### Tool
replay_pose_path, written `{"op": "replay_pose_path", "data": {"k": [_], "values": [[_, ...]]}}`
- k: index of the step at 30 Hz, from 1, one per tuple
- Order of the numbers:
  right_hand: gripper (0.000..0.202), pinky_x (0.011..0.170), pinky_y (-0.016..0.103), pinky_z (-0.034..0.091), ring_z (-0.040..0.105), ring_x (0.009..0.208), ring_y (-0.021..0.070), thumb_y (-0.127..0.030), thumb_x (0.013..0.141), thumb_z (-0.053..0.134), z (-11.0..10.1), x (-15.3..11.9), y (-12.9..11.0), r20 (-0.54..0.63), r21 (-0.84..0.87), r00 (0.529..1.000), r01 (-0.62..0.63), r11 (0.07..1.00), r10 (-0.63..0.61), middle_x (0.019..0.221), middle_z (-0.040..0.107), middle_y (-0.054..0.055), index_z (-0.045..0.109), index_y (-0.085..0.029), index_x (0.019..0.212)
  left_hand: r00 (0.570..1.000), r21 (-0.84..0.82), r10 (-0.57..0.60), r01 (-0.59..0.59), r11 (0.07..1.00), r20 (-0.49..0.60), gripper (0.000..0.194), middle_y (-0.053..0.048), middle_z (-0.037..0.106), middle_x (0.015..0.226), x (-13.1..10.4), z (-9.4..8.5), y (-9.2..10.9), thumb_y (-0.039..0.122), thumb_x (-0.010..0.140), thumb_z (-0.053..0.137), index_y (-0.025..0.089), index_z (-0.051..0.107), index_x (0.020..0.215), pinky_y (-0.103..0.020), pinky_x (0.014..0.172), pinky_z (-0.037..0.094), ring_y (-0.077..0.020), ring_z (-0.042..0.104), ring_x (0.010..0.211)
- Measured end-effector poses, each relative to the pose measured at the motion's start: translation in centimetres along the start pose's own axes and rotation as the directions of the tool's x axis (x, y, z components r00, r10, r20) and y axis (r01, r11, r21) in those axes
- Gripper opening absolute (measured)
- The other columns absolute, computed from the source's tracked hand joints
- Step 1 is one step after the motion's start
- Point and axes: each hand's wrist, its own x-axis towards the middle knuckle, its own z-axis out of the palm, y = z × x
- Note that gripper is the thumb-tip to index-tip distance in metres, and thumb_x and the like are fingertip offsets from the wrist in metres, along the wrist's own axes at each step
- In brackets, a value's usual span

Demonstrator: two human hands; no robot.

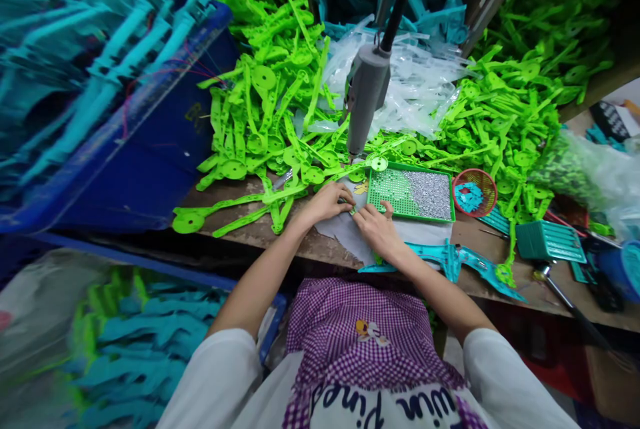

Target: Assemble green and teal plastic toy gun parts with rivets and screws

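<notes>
My left hand (330, 204) and my right hand (376, 228) meet over a pale sheet (345, 232) at the bench edge, fingers bent together around something small and partly green. The fingers hide most of it. Just beyond them hangs a grey electric screwdriver (367, 92), its tip pointing down. Beside my right hand lies a green perforated tray (393, 192) with small silvery pieces in its right part. A turquoise bow-shaped plastic part (440, 254) lies under my right forearm.
Bright green plastic parts (270, 102) are heaped behind, with clear plastic pieces (415, 76). A blue bin (165, 129) of turquoise parts stands at the left. An orange basket (491, 197) and a teal slotted holder (550, 241) sit at the right.
</notes>
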Motion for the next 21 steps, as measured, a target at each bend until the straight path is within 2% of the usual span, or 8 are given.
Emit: {"op": "replay_pose_path", "data": {"k": [5,8,10,12,15,18,21], "values": [[0.023,0.098,0.038,0.016,0.051,0.095,0.0204,-0.008,0.096,0.042,0.8,-2.4,0.3,-0.092,-0.017,0.994,-0.058,0.998,0.056,0.084,0.066,0.004,0.062,-0.019,0.091,1.0,-0.034,-0.014,0.013,0.999,-0.009,0.011,-0.003,0.073,0.091,0.0,0.0,-0.1,0.016,0.073,0.071,0.021,0.076,0.081,-0.038,0.091,0.048,-0.0196,0.065,0.087],[0.018,0.092,0.037,0.02,0.052,0.096,0.0207,-0.016,0.098,0.045,1.5,-3.5,0.1,-0.164,0.037,0.974,-0.155,0.987,0.159,0.095,0.068,0.006,0.062,-0.019,0.105,1.0,-0.036,-0.022,0.021,0.999,-0.017,0.009,-0.003,0.073,0.092,0.1,0.0,-0.1,0.018,0.073,0.072,0.022,0.077,0.08,-0.04,0.092,0.047,-0.0193,0.065,0.087],[0.021,0.089,0.037,0.022,0.053,0.097,0.0216,-0.025,0.098,0.047,1.9,-3.9,-0.2,-0.179,0.098,0.945,-0.258,0.961,0.272,0.105,0.067,0.008,0.059,-0.019,0.115,1.0,-0.038,-0.026,0.025,0.999,-0.013,0.009,-0.003,0.073,0.092,0.1,0.0,-0.2,0.018,0.073,0.073,0.022,0.077,0.079,-0.041,0.094,0.046,-0.019,0.065,0.086],[0.026,0.086,0.037,0.025,0.055,0.097,0.0228,-0.032,0.098,0.048,2.1,-4.1,-0.5,-0.155,0.147,0.902,-0.382,0.912,0.402,0.109,0.066,0.012,0.059,-0.017,0.116,1.0,-0.043,-0.026,0.025,0.999,-0.01,0.009,-0.002,0.073,0.091,0.1,0.0,-0.2,0.017,0.074,0.072,0.023,0.076,0.079,-0.042,0.096,0.045,-0.0184,0.065,0.086],[0.03,0.083,0.036,0.028,0.059,0.091,0.023,-0.04,0.098,0.047,1.9,-4.0,-0.7,-0.073,0.202,0.846,-0.506,0.839,0.528,0.1,0.066,0.011,0.063,-0.016,0.103,1.0,-0.042,-0.025,0.025,0.999,-0.012,0.01,-0.002,0.073,0.091,0.1,0.1,-0.3,0.015,0.074,0.071,0.023,0.076,0.078,-0.041,0.097,0.044,-0.0181,0.065,0.086],[0.023,0.081,0.035,0.029,0.062,0.086,0.0197,-0.035,0.097,0.05,1.4,-3.6,-0.6,0.016,0.349,0.85,-0.498,0.794,0.526,0.091,0.068,0.005,0.067,-0.02,0.093,0.999,-0.017,-0.037,0.037,0.999,-0.02,0.008,-0.003,0.073,0.091,0.2,0.2,-0.4,0.017,0.073,0.072,0.022,0.077,0.078,-0.04,0.094,0.045,-0.0186,0.065,0.086],[0.016,0.081,0.032,0.033,0.064,0.085,0.0171,-0.026,0.093,0.053,1.2,-3.2,-0.1,0.046,0.529,0.855,-0.459,0.713,0.516,0.091,0.07,0.002,0.068,-0.021,0.09,0.999,-0.003,-0.043,0.043,0.999,-0.024,0.007,-0.004,0.073,0.091,0.1,0.3,-0.3,0.018,0.074,0.072,0.021,0.077,0.079,-0.04,0.093,0.046,-0.0193,0.065,0.087]]}}
